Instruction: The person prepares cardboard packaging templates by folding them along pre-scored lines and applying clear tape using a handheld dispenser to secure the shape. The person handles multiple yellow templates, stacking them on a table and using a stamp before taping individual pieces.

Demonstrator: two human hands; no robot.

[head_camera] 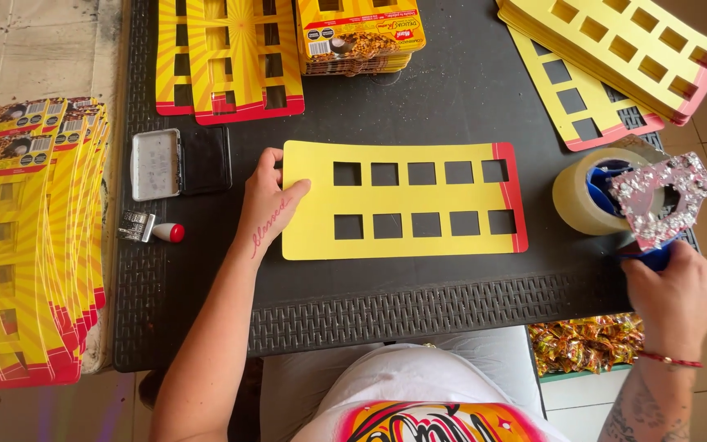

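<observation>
We see the yellow card (403, 199) lying flat, blank side up, mid-bench on the dark rubber mat (419, 315), two rows of five square cut-outs showing the mat through them. Its long axis runs left–right across our view; the red-trimmed end points toward our right, the plain yellow end toward our left. Left hand (267, 205) sits open and flat on that plain left edge, fingers spread over the corner, gripping nothing — reads as a pin-down to stop the sheet sliding or lifting. Right hand (671, 296) is off the card, at the bench's right edge, fingers curled around the blue handle of the tape dispenser (628, 200); roll of clear-tan tape faces the card, cutter plate crusted with old tape scraps. Grip is partly hidden by the dispenser body, so probably a full wrap, can't confirm. Card and dispenser are near but apart. Supplies ring the work zone within reach: stacks of the same cards at top (227, 57), top right (615, 49) and off the bench's left edge (26, 245); stamp pad case (180, 162) open, with stamp (150, 229) just beside it, left of the left hand. Tray of wrapped sweets (587, 344) sits below the right hand.
</observation>
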